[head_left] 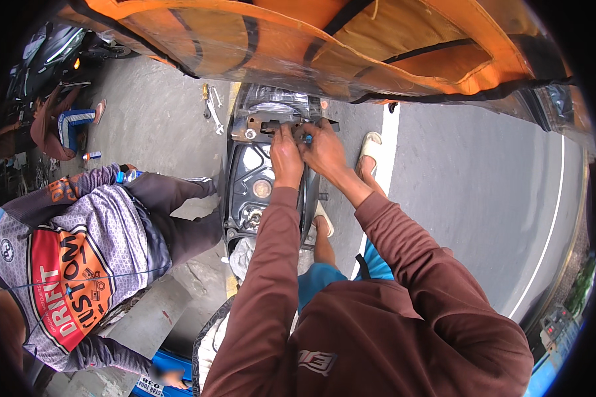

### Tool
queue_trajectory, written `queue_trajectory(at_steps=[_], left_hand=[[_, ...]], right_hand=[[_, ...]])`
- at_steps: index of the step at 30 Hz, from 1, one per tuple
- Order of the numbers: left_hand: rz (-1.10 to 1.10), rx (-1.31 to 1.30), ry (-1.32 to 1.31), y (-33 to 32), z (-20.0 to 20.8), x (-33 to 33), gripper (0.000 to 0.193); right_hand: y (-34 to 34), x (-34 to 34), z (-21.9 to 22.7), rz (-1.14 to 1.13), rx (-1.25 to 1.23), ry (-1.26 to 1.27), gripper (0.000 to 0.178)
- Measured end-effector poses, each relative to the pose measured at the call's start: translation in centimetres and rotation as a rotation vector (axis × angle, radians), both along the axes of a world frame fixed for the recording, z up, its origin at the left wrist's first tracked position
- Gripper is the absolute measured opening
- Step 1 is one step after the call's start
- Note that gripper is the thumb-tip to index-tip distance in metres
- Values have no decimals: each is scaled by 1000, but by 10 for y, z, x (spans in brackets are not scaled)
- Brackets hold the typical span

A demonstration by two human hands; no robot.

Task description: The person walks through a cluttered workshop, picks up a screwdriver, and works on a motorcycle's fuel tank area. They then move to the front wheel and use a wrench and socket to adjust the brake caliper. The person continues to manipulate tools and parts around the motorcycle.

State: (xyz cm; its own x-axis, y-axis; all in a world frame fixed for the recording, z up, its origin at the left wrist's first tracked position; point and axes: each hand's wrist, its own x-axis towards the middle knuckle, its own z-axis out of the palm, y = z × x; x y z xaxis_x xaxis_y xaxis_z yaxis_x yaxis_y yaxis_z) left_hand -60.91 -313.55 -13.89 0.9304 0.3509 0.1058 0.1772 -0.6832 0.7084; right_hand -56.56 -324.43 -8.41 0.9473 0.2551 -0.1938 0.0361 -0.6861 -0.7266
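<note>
A motorcycle's open under-seat section [240, 172] lies in front of me, with a dark molded tray and a round fuel cap [261, 189]. At its far end is a worn metal bracket [253, 124]. My left hand [287, 159] reaches to this bracket, fingers drawn together over something I cannot make out. Beside it, my right hand [326, 151] is closed with its fingertips at the same spot. A small blue piece [308, 139] shows at the right fingers; its kind is unclear. The fingertips partly hide the work area.
Wrenches [215, 118] lie on the pavement left of the motorcycle. An orange cover [404, 69] hangs across the top. A person in a patterned jersey [122, 228] is close on my left; another person [56, 129] sits farther off. Grey cloth [242, 257] lies at the motorcycle's near end.
</note>
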Motion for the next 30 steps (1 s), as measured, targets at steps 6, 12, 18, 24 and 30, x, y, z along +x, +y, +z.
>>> queue_trajectory(at_steps=[6,12,18,24,30], left_hand=[[34,-67,-49,0,-4,-1,46],[44,37,-130,-1,-10,-4,43],[166,112,126,-8,-14,-19,35],[342,-48,-2,-23,-24,-23,30],[444,-115,-154,-30,-37,-23,25]], right_hand=[[11,24,-7,179,-152,128,27],[16,30,-9,283,-276,127,35],[22,23,-2,309,-348,65,34],[21,16,3,349,-361,-18,31],[26,16,-7,449,-447,-90,29]])
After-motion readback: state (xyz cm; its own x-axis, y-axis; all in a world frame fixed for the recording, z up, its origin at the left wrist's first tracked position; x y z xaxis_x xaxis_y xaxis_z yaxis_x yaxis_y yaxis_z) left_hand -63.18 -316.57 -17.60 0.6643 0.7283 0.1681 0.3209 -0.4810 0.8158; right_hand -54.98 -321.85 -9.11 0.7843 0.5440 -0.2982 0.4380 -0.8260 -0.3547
